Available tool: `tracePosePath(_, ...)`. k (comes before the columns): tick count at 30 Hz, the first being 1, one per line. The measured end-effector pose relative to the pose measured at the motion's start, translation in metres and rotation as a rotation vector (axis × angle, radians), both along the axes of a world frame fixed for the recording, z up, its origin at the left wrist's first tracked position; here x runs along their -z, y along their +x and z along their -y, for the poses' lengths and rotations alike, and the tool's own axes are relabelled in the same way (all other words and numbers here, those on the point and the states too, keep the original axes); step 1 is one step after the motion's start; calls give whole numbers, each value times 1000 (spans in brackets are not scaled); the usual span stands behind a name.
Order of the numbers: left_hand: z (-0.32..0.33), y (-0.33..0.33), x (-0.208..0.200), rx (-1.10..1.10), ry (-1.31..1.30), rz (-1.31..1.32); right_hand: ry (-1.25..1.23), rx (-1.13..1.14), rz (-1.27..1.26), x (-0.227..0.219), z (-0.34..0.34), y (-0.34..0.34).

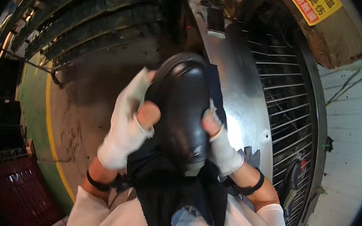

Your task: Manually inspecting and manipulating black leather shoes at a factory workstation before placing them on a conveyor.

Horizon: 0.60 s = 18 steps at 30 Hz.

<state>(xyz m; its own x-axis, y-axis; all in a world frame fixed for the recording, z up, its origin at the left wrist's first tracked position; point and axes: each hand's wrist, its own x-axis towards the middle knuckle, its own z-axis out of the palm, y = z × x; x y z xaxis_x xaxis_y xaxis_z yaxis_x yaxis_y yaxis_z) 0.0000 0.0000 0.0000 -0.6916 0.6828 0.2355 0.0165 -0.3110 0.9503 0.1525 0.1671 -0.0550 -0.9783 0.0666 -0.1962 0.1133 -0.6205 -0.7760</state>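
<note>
A glossy black shoe (pixel 183 109) is held up lengthwise between my two hands, in front of my chest. Its rounded end points away from me, and a small pale greenish piece (pixel 194 168) shows at the near end. My left hand (pixel 131 108), in a white glove with bare fingertips, grips the shoe's left side; its thumb lies near the edge and most fingers are hidden. On the opposite side my right hand (pixel 220 138), gloved the same way, presses its thumb on the edge while its other fingers stay out of sight behind the shoe.
A shiny metal ledge (pixel 243 101) runs along the right, beside a conveyor of metal rods (pixel 285 88). Another dark shoe (pixel 290 180) sits on the conveyor's near part. Dark shelving racks (pixel 107 14) stand at the far left, and dark red slatted crates (pixel 21 189) at the near left.
</note>
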Motion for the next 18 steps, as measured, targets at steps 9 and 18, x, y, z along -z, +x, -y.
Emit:
tracePosePath(9,-32,-23,-9,134,-193,8,-544,-79,414,4,-21,-2)
tracePosePath(18,-36,56,73,-472,-415,-510,156,30,370,7,-16,40)
